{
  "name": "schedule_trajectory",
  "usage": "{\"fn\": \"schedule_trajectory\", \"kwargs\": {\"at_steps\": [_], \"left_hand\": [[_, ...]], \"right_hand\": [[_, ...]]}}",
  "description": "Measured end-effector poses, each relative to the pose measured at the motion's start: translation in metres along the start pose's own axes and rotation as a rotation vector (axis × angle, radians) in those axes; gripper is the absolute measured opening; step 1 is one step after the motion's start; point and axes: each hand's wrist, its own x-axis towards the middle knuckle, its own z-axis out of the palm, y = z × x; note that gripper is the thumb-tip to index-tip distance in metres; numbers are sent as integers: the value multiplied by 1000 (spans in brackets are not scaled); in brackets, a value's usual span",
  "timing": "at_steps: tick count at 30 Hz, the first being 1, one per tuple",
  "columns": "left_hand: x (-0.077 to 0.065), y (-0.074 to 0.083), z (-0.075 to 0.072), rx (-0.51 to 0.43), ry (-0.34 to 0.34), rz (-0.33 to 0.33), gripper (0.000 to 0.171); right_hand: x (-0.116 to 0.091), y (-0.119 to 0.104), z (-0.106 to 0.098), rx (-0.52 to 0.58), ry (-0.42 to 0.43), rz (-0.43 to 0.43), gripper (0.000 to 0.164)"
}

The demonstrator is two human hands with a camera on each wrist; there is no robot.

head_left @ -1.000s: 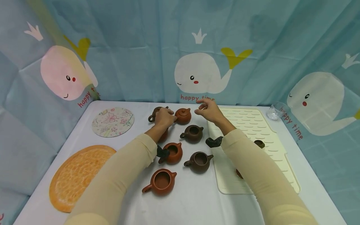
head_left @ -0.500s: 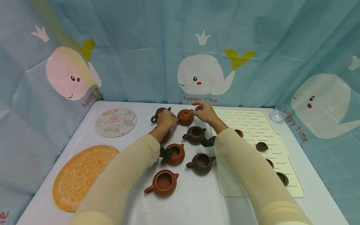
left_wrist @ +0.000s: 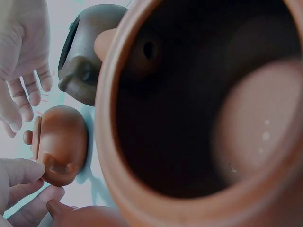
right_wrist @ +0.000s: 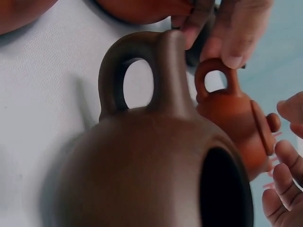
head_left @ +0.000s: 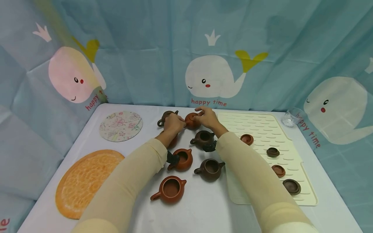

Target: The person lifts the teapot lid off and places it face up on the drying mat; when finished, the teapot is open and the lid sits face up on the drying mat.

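Note:
Near the back of the table stands a small reddish-brown teapot (head_left: 190, 123) with its lid (right_wrist: 262, 126) on. My left hand (head_left: 173, 124) pinches its handle (right_wrist: 200, 81) between thumb and fingers. On the other side, my right hand (head_left: 208, 117) hovers by the lid, thumb and fingers spread. A gap shows between those fingers and the lid's knob (right_wrist: 273, 122) in the right wrist view. Just behind my left hand is a dark brown teapot (head_left: 166, 117), partly covered by it. A dark lidless teapot (head_left: 203, 139) sits in front of my right hand.
Several lidless teapots, such as a reddish one (head_left: 170, 190) and a dark one (head_left: 210, 170), stand in front. Loose lids (head_left: 273, 152) lie on a cream ridged mat (head_left: 247, 121) at right, with a clear cup (head_left: 290, 118) behind. Left are a floral round mat (head_left: 120, 126) and an orange one (head_left: 87, 181).
My right hand has moved left from beside the mat to the lidded teapot. The left hand stays at the handle. Lids that the right sleeve covered now show on the mat.

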Motion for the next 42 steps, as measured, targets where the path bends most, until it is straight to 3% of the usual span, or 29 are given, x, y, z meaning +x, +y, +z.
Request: {"fn": "schedule_trajectory", "kwargs": {"at_steps": [8, 17, 29, 42], "left_hand": [[1, 2, 3, -5, -10, 27, 7], [1, 2, 4, 0, -8, 3, 5], [-1, 0, 3, -8, 2, 0, 5], [-1, -1, 1, 14, 1, 15, 7]], "right_hand": [[7, 1, 3, -88, 34, 1, 40], [10, 2, 10, -140, 56, 28, 23], [9, -3, 15, -396, 51, -118, 21], [9, 2, 11, -254, 116, -94, 20]]}}
